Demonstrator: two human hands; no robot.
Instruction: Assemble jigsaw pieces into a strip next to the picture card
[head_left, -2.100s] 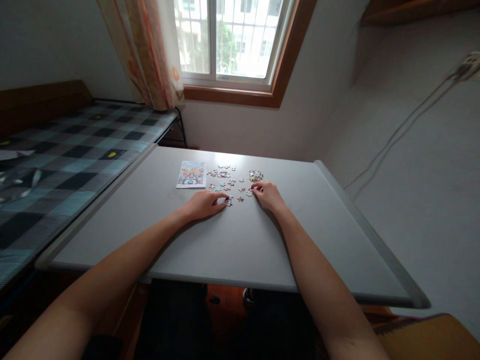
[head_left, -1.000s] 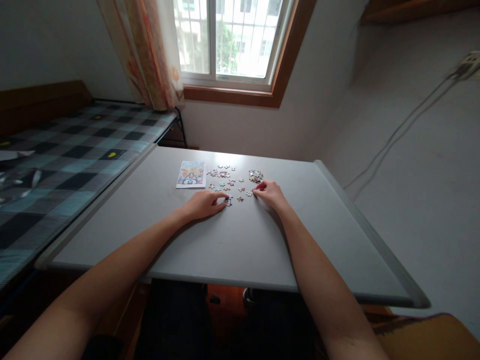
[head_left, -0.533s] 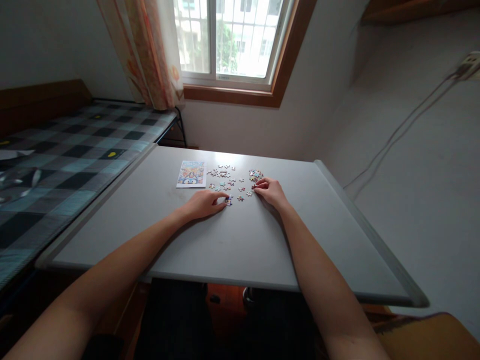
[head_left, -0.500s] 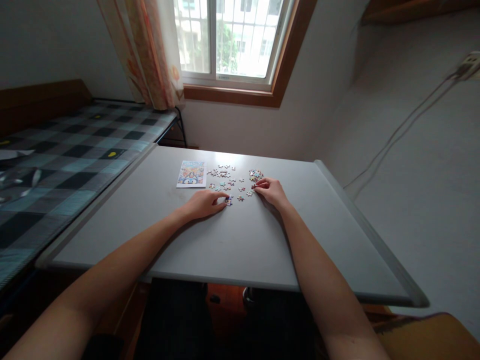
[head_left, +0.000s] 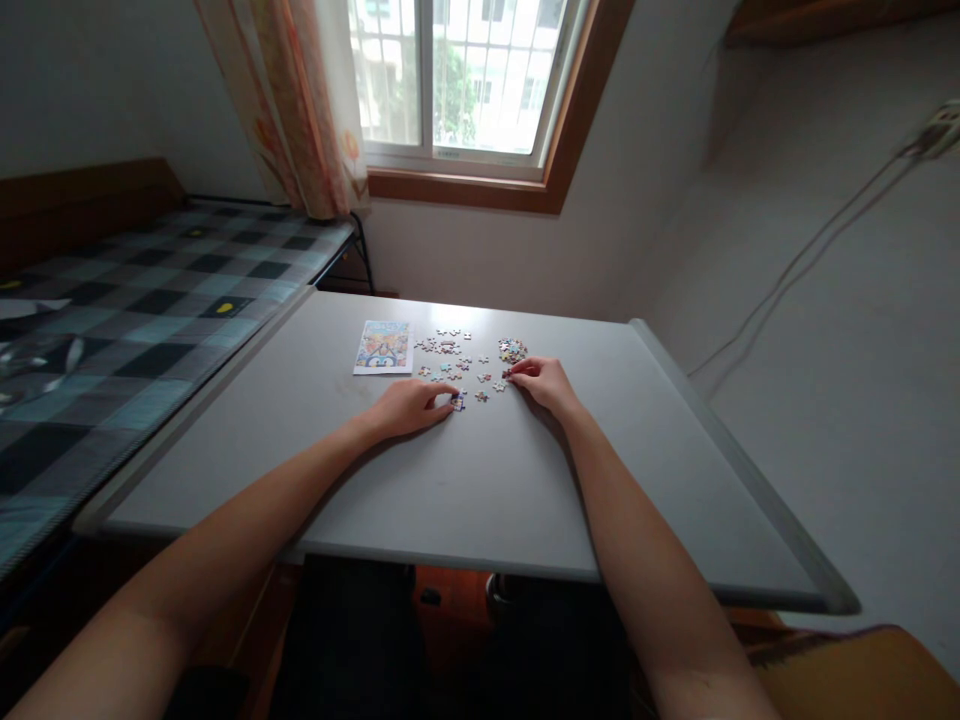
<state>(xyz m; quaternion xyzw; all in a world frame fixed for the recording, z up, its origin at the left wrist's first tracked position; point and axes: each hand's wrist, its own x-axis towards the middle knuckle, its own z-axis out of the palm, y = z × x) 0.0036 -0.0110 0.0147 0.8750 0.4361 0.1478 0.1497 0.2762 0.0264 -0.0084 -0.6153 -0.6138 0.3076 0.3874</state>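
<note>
Several small jigsaw pieces [head_left: 450, 360] lie scattered on the grey table [head_left: 480, 470], with a small heap of pieces [head_left: 512, 350] to their right. A colourful picture card [head_left: 383, 347] lies to their left. My left hand [head_left: 407, 408] rests flat on the table, its fingertips pressed on a small joined piece [head_left: 457, 401]. My right hand [head_left: 544, 383] is curled, fingers pinched on a piece at the heap's near edge.
A bed with a checked blue and black cover [head_left: 127, 320] stands along the table's left edge. A window [head_left: 457, 80] with a curtain [head_left: 292, 100] is behind the table. A white wall with a cable [head_left: 795, 270] runs on the right.
My right hand drew slightly back from the scattered pieces, then curled and pinched at the heap's near edge. My left hand has stayed still on its piece.
</note>
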